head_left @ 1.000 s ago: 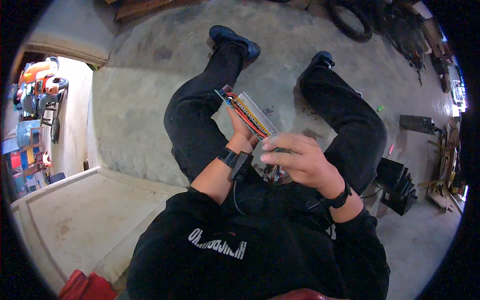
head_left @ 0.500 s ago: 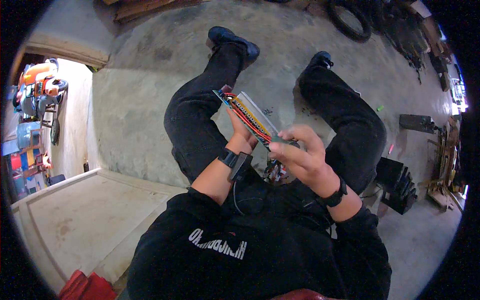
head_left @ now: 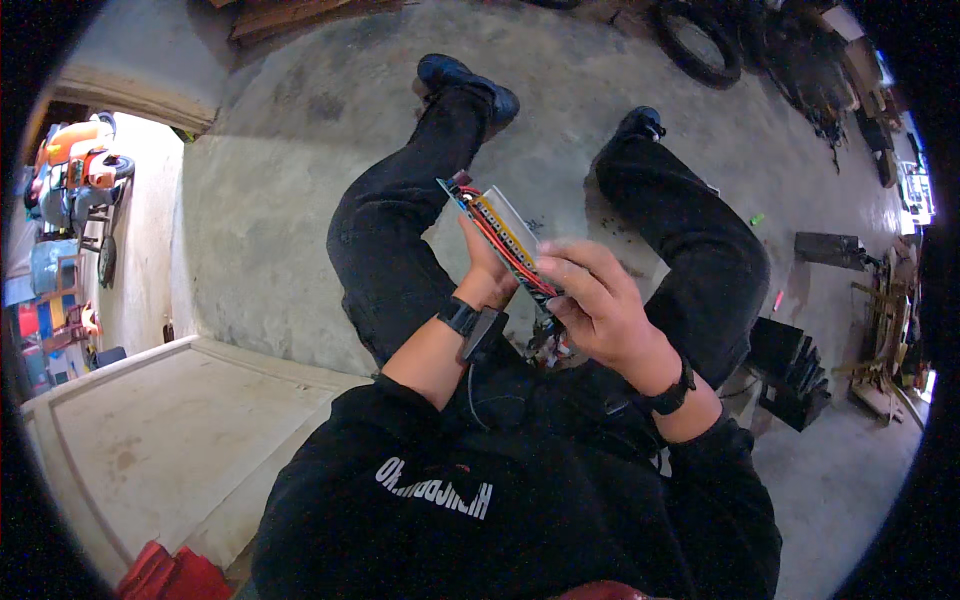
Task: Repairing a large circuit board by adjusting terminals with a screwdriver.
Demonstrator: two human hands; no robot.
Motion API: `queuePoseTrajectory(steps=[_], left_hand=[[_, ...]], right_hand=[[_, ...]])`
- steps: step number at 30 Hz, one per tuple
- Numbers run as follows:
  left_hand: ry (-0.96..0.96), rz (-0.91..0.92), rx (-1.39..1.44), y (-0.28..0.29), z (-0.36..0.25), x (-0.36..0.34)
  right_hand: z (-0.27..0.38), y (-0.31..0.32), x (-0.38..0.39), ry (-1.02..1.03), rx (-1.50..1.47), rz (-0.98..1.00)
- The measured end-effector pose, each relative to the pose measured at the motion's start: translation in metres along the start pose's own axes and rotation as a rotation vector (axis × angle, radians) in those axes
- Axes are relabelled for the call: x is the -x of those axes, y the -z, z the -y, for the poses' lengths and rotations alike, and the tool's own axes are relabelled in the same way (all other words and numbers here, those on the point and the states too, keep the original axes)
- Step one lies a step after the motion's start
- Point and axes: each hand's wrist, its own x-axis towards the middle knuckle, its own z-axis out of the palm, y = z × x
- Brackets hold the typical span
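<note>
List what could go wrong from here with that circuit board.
The circuit board is held up in the left hand over a bare floor, so it might fall and get damaged if the grip slips.
Red wires run along it close to the right hand, so a finger could snag or tug one.

Concrete floor [head_left: 270, 230], grey, stained. Far right corner: black tyre [head_left: 712, 76], lying flat. Toward right edge: dark oblong box [head_left: 830, 249]; black ridged object [head_left: 790, 352], nearer; small green item [head_left: 757, 219] and pink item [head_left: 777, 300], loose. At right edge: wood scraps [head_left: 880, 370], heaped. Beyond left edge: orange vehicle [head_left: 72, 146], partly visible. Pale framed panel [head_left: 150, 430]; red cloth [head_left: 175, 575] by its near corner.
</note>
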Motion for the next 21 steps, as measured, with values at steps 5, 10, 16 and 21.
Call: queuePoseTrajectory(steps=[5,10,16,21], left_hand=[[0.011,0.006,0.009,0.003,-0.002,0.0],[0.042,-0.015,-0.003,-0.008,-0.006,0.009],[0.026,0.003,-0.007,0.001,-0.004,0.003],[0.007,-0.013,-0.052,-0.003,-0.003,0.007]], right_hand=[[-0.003,0.015,0.008,0.083,-0.084,0.22],[0.002,0.003,0.004,-0.116,-0.019,0.073],[-0.006,0.02,0.009,-0.001,-0.105,0.199],[-0.01,0.018,0.011,-0.089,-0.025,0.13]])
